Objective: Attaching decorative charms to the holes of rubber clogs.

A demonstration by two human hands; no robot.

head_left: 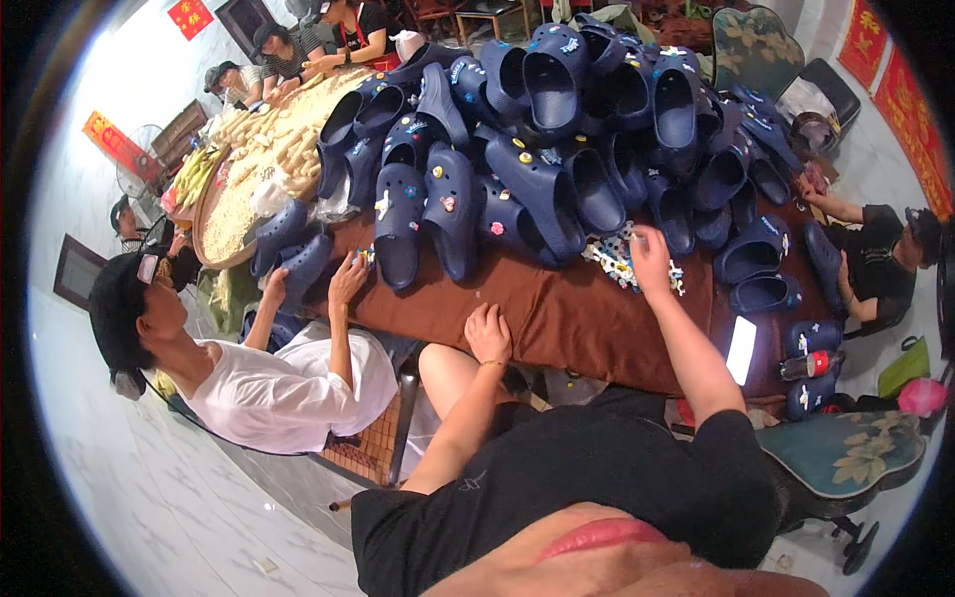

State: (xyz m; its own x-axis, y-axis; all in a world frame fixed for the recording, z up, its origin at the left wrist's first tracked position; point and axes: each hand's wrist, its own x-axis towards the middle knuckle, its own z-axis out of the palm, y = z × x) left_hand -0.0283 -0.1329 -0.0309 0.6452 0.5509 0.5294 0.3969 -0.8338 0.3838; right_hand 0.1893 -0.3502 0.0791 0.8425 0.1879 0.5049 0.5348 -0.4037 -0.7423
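Observation:
My right hand (650, 257) reaches out over a small heap of colourful shoe charms (615, 257) on the brown table (557, 313), fingers bent down into them; whether it pinches one I cannot tell. My left hand (488, 333) rests at the table's near edge with curled fingers and holds nothing. A large pile of dark blue clogs (557, 119) covers the far half of the table, some of them with charms fitted.
A person in a white shirt (279, 388) sits at my left handling a clog (298, 264). Another person in black (880, 264) sits at the right. More people sit at the far left by a tray of pale pieces (259, 169). A phone (741, 350) lies on the table.

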